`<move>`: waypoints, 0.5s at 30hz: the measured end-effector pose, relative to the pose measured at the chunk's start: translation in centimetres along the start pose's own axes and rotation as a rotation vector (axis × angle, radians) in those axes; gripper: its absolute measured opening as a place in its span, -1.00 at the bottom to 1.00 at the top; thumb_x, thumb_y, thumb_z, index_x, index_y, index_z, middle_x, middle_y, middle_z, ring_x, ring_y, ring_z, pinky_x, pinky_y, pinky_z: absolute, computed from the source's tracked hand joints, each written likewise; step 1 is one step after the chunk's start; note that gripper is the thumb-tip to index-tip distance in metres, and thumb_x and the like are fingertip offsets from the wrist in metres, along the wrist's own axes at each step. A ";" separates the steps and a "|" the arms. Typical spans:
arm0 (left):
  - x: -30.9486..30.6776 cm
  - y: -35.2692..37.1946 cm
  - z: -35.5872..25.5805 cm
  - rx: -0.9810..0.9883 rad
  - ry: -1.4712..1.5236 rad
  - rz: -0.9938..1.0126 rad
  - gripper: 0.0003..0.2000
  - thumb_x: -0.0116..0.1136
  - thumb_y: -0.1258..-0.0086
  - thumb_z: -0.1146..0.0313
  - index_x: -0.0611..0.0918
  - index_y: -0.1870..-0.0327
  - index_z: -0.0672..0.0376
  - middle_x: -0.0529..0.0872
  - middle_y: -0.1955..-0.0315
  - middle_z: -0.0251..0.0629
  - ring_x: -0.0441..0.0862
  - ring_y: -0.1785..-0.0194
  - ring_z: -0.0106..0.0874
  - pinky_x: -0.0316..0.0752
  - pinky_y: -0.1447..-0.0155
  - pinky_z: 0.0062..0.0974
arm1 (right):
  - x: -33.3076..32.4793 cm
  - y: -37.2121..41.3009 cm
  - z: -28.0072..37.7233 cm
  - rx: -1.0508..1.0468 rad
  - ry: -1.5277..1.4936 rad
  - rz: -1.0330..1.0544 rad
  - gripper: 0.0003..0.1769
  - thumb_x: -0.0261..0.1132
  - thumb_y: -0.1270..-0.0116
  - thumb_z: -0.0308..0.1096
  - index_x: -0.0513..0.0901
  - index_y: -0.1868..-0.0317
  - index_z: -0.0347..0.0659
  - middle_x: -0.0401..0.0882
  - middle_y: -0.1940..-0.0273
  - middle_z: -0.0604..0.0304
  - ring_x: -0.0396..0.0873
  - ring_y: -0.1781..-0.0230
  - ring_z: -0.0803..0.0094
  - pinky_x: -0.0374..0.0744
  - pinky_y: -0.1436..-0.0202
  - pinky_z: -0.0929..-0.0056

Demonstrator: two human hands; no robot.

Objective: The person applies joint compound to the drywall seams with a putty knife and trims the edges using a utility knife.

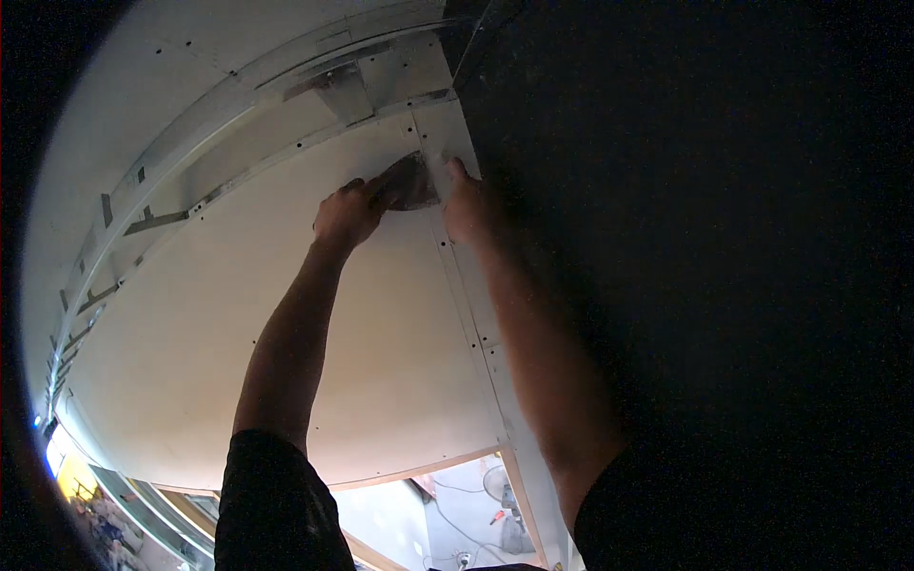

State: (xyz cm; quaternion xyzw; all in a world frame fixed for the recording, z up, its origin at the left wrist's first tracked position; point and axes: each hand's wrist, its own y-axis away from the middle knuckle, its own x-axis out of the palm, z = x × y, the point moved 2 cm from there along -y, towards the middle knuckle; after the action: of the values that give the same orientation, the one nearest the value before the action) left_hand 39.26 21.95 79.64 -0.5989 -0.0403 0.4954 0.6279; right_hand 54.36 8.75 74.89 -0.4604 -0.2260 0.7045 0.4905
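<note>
My left hand (348, 215) is closed around the handle of a wide putty knife (415, 183). Its dark, smeared blade lies close to a joint (459, 285) between pale ceiling boards. Just right of the blade is my right hand (466, 202), raised to the narrow strip of board. One digit points up and the rest look curled in; anything they hold is hidden in shadow. A large white board (314, 333), dotted with screw heads, spreads behind my left arm.
A curved metal frame (190, 157) with brackets runs along the upper left. Deep shadow covers the right side. Below, a wood-edged opening (514, 495) shows cables and a round fitting. Scattered items (109, 528) lie at lower left.
</note>
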 end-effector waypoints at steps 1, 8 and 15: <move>0.0 -0.2 0.1 -0.005 -0.015 -0.008 -0.58 -0.06 -0.56 -0.07 0.49 -0.39 -0.39 0.71 0.03 -0.16 0.70 -0.04 -0.09 0.62 -0.11 -0.07 | -0.4 0.3 0.1 0.001 -0.009 -0.007 -0.25 0.16 -0.31 -0.56 0.26 -0.53 -0.03 0.66 -0.06 -0.24 0.68 -0.06 -0.13 0.65 -0.11 0.03; 1.2 0.3 -0.1 0.024 0.017 0.003 -0.59 0.04 -0.53 -0.01 0.52 -0.37 -0.35 0.71 -0.01 -0.22 0.68 -0.08 -0.09 0.61 -0.14 -0.09 | 0.9 -0.3 -0.2 -0.025 -0.117 0.001 -0.25 0.19 -0.29 -0.61 0.28 -0.50 -0.05 0.67 -0.06 -0.23 0.69 -0.06 -0.11 0.65 -0.11 0.04; 1.8 -0.3 -0.3 0.067 0.009 -0.032 -0.62 -0.01 -0.54 -0.01 0.57 -0.31 -0.31 0.70 -0.06 -0.20 0.68 -0.09 -0.08 0.60 -0.20 -0.08 | 1.9 -0.5 -0.4 -0.077 -0.179 -0.119 -0.31 0.22 -0.29 -0.61 0.33 -0.44 -0.07 0.62 -0.15 -0.23 0.62 -0.17 -0.12 0.61 -0.20 0.07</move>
State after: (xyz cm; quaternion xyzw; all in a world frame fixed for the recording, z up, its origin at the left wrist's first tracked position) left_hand 40.53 23.00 78.86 -0.5790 -0.0305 0.4839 0.6555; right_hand 54.80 10.58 74.23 -0.3997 -0.3227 0.7033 0.4914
